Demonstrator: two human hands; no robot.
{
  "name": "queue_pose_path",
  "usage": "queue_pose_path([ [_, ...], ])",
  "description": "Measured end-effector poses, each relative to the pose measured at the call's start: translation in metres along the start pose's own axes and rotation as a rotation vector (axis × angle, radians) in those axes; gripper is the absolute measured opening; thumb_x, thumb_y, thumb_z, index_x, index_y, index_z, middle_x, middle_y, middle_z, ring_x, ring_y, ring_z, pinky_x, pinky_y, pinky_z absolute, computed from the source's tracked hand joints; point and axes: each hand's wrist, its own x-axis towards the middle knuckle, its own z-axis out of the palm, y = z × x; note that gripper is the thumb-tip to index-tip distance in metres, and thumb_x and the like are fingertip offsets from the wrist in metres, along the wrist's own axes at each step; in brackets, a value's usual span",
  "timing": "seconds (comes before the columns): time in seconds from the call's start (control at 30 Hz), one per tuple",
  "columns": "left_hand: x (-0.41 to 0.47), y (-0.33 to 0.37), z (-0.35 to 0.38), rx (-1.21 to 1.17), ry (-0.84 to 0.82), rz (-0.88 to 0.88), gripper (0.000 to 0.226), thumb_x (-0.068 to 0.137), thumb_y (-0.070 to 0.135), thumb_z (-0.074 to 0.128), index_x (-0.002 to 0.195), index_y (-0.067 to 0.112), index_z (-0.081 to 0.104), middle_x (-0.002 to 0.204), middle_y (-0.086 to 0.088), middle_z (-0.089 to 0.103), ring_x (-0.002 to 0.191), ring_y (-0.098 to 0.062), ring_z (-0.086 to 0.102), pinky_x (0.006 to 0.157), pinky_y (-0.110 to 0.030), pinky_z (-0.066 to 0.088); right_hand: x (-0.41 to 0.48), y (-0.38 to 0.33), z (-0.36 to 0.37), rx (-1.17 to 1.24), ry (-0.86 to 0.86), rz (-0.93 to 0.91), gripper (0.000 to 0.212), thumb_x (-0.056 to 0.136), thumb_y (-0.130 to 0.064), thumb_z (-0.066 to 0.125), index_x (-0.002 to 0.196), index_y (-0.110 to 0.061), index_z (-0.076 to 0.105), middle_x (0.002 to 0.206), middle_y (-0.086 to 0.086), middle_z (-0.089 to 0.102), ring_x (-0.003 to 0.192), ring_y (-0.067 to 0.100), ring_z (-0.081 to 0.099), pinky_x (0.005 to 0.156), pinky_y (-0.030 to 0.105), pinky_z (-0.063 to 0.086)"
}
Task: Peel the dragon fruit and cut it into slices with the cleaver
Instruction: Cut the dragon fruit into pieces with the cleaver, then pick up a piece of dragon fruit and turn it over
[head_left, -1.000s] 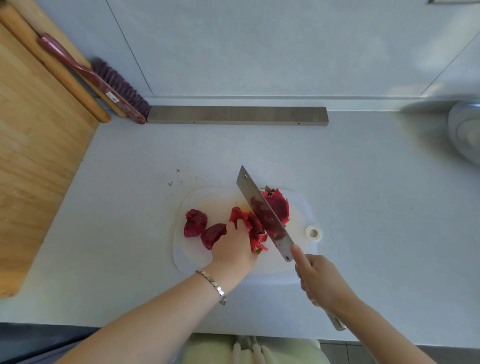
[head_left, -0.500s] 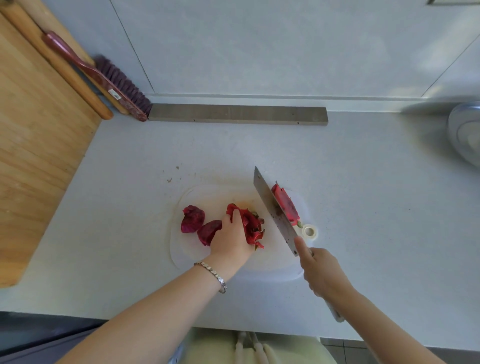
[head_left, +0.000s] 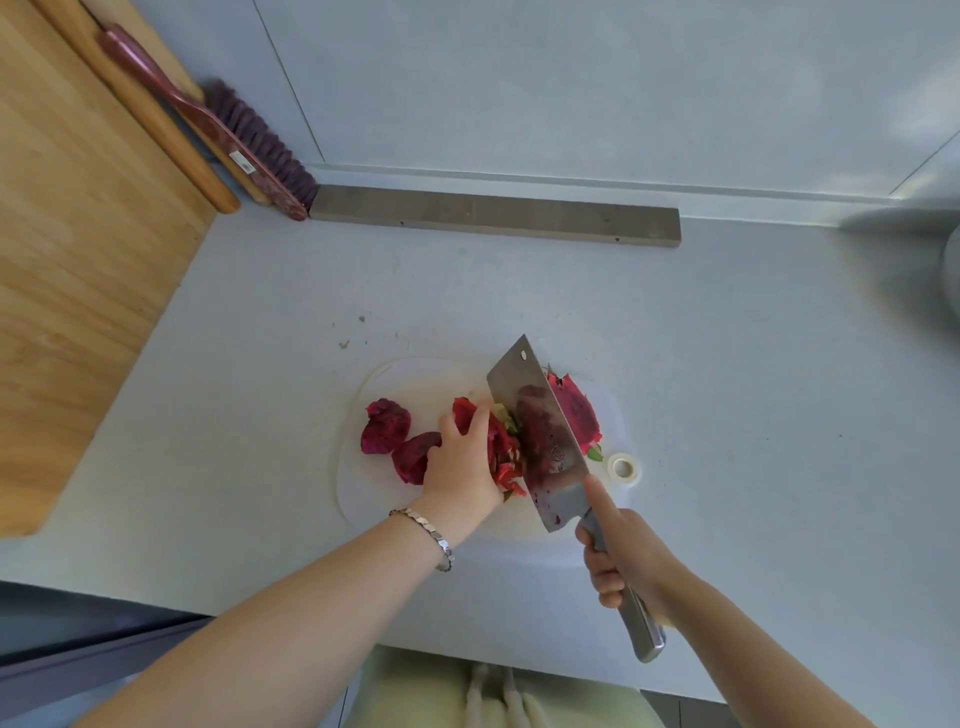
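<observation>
A ragged, red-skinned dragon fruit (head_left: 501, 448) lies on a rounded white cutting board (head_left: 363, 493) near the pale desk's (head_left: 753, 415) front edge, the left hand (head_left: 462, 470) curled over it. The right hand (head_left: 628, 566) grips the steel cleaver (head_left: 543, 441), its juice-smeared blade against the fruit.

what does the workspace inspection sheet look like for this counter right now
surface: grey counter with a white cutting board on it
job's things: juice-stained cleaver between a skin-on dragon fruit piece and a cut half; two peeled chunks at the board's left
clutter: tape roll at the board's right edge; crumbs behind it
hands: left hand grips the skin-on piece; right hand grips the cleaver handle
cables: nothing seen
surroundings: wooden board, brush and grey bar by the wall
</observation>
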Motion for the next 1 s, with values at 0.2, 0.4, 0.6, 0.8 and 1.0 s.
queue_pose_path([
  [0.2,-0.001,0.000,0.001,-0.271,0.044,0.050,0.089,0.064,0.009,0.078,0.135,0.026,0.028,0.130,-0.009,0.031,0.114,-0.028,0.049,0.095,-0.033,0.048,0.007,0.005,0.009,0.084,-0.086,0.070,0.060,0.086,-0.070,0.028,0.062,-0.015,0.031,0.049,-0.001,0.024,0.040,0.012,0.019,0.042,0.019,0.021],
  [0.4,-0.004,0.005,0.002,-0.361,0.033,0.048,0.087,0.069,0.001,0.072,0.139,0.026,0.026,0.134,-0.008,0.032,0.121,-0.022,0.042,0.092,-0.018,0.035,0.007,0.004,0.015,0.178,-0.127,0.091,0.061,0.086,-0.070,0.029,0.062,-0.014,0.033,0.046,-0.003,0.023,0.039,0.011,0.019,0.039,0.017,0.020],
  [0.6,-0.007,0.018,-0.012,-0.424,0.077,0.053,0.079,0.074,-0.003,0.064,0.138,0.026,0.029,0.134,-0.006,0.034,0.119,-0.021,0.047,0.087,-0.014,0.036,-0.006,-0.009,0.012,0.233,-0.098,0.069,0.061,0.084,-0.071,0.032,0.057,-0.016,0.031,0.048,-0.001,0.021,0.040,0.012,0.018,0.040,0.018,0.019],
  [0.8,-0.015,0.038,-0.039,-0.349,0.151,0.110,0.075,0.076,0.004,0.063,0.137,0.025,0.024,0.132,-0.007,0.033,0.110,-0.028,0.054,0.089,-0.033,0.051,-0.024,-0.037,0.008,0.154,-0.084,0.017,0.062,0.081,-0.073,0.033,0.056,-0.017,0.031,0.048,-0.003,0.020,0.041,0.012,0.017,0.039,0.019,0.018],
  [1.0,-0.032,0.025,-0.083,-0.273,0.336,0.053,0.072,0.078,0.005,0.063,0.137,0.020,0.025,0.133,-0.009,0.038,0.110,-0.031,0.055,0.088,-0.039,0.051,-0.038,-0.075,0.031,0.043,-0.139,-0.032,0.062,0.084,-0.073,0.031,0.059,-0.016,0.030,0.049,-0.003,0.018,0.042,0.012,0.015,0.040,0.019,0.017],
])
